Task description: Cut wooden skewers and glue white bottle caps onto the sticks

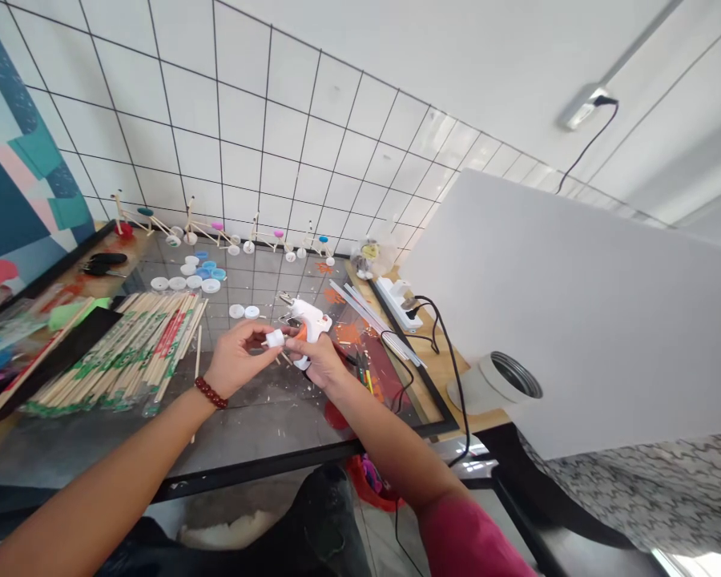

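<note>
My left hand [237,357], with a dark red bead bracelet on the wrist, is closed and pinches a small white round piece [275,338] that looks like a bottle cap. My right hand [320,358] is closed around the handle of a white glue gun [311,315] with an orange trigger. Its nozzle points up and to the left. The right fingertips come close to the white piece; whether they touch it I cannot tell. White caps [243,311] lie on the dark tabletop [264,417] just beyond my hands.
Bundled wooden sticks [120,344] lie left. Small stick-and-cap models [210,228] line the back below a wire grid [246,120]. Blue and white caps [201,272] sit behind. Right are glue sticks [376,320], a power strip [400,304], cables [457,385] and a grey-white cylinder [493,385].
</note>
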`<action>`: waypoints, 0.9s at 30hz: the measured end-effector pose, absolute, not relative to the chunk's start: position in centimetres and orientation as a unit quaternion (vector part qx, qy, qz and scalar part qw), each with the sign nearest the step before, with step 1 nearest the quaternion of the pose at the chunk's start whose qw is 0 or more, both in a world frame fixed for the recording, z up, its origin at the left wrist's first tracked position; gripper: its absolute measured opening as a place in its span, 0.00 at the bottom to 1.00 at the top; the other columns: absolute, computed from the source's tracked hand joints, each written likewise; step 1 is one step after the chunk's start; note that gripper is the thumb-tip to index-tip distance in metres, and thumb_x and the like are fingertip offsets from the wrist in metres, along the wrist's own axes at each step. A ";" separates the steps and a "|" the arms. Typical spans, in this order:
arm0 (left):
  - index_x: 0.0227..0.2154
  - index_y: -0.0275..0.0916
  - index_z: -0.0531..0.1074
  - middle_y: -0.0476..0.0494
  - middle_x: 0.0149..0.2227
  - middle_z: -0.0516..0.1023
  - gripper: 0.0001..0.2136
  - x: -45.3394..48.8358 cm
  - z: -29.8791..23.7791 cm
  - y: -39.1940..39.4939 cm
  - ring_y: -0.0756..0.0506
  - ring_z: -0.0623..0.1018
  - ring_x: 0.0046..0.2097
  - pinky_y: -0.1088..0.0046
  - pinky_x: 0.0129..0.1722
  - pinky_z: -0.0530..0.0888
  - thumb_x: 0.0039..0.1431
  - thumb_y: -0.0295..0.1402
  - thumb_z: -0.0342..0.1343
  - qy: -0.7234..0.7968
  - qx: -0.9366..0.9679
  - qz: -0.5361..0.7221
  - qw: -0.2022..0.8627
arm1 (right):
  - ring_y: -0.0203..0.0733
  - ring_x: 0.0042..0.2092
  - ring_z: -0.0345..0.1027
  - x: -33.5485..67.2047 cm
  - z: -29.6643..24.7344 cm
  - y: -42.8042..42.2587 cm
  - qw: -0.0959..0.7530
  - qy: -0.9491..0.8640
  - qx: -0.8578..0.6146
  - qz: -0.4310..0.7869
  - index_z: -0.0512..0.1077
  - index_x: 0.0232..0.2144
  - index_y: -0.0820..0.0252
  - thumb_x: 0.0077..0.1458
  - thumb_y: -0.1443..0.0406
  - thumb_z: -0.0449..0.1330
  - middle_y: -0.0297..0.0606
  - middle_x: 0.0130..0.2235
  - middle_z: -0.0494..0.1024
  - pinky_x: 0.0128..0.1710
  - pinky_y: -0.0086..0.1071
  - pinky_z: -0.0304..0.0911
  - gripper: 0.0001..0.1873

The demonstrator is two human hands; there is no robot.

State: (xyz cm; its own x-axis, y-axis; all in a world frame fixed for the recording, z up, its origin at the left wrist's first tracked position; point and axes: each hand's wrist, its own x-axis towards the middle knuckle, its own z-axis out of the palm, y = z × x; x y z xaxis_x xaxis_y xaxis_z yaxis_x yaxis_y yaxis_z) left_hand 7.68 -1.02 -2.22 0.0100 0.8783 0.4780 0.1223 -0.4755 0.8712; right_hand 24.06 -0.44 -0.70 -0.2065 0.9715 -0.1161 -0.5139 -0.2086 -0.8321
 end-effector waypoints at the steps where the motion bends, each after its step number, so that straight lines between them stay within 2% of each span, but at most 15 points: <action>1: 0.33 0.38 0.79 0.44 0.34 0.77 0.10 7.8 -2.1 -1.1 0.47 0.79 0.33 0.71 0.33 0.79 0.45 0.32 0.68 0.395 0.636 0.581 0.319 | 0.30 0.26 0.66 23.9 -0.8 -0.4 0.523 -0.343 -0.346 0.699 0.73 0.33 0.62 0.25 0.70 0.76 0.35 0.32 0.80 0.19 0.21 0.55 0.27; 6: 0.34 0.41 0.82 0.43 0.34 0.78 0.10 7.8 -1.7 -1.4 0.47 0.78 0.35 0.72 0.34 0.79 0.46 0.32 0.68 0.391 0.649 0.573 0.312 | 0.27 0.21 0.61 23.8 -0.8 -0.4 0.519 -0.356 -0.368 0.684 0.73 0.27 0.64 0.25 0.68 0.77 0.32 0.27 0.77 0.19 0.23 0.54 0.23; 11: 0.35 0.44 0.84 0.41 0.38 0.81 0.11 7.7 -1.0 -1.7 0.45 0.79 0.37 0.73 0.35 0.79 0.45 0.30 0.68 0.377 0.655 0.578 0.308 | 0.27 0.20 0.59 24.0 -0.3 -0.6 0.520 -0.371 -0.382 0.668 0.71 0.26 0.63 0.23 0.67 0.77 0.31 0.26 0.77 0.19 0.24 0.52 0.24; 15: 0.37 0.44 0.84 0.41 0.40 0.81 0.13 7.7 -0.9 -1.8 0.46 0.80 0.36 0.73 0.36 0.80 0.44 0.30 0.69 0.383 0.655 0.570 0.313 | 0.26 0.19 0.57 24.1 -0.5 -0.5 0.512 -0.395 -0.382 0.660 0.70 0.24 0.63 0.25 0.65 0.77 0.27 0.22 0.73 0.19 0.23 0.51 0.23; 22: 0.34 0.42 0.83 0.42 0.35 0.80 0.10 7.5 -1.2 -1.5 0.46 0.79 0.34 0.74 0.32 0.79 0.45 0.31 0.68 0.365 0.666 0.559 0.333 | 0.27 0.19 0.58 24.6 -1.7 0.0 0.490 -0.433 -0.405 0.639 0.71 0.24 0.63 0.27 0.62 0.77 0.29 0.22 0.73 0.19 0.24 0.52 0.22; 27: 0.36 0.41 0.82 0.42 0.36 0.80 0.12 7.4 -1.7 -1.2 0.45 0.80 0.36 0.70 0.35 0.80 0.45 0.32 0.68 0.368 0.657 0.551 0.359 | 0.28 0.21 0.59 24.4 -1.7 0.0 0.494 -0.435 -0.401 0.637 0.74 0.28 0.63 0.27 0.62 0.77 0.30 0.24 0.74 0.21 0.25 0.54 0.23</action>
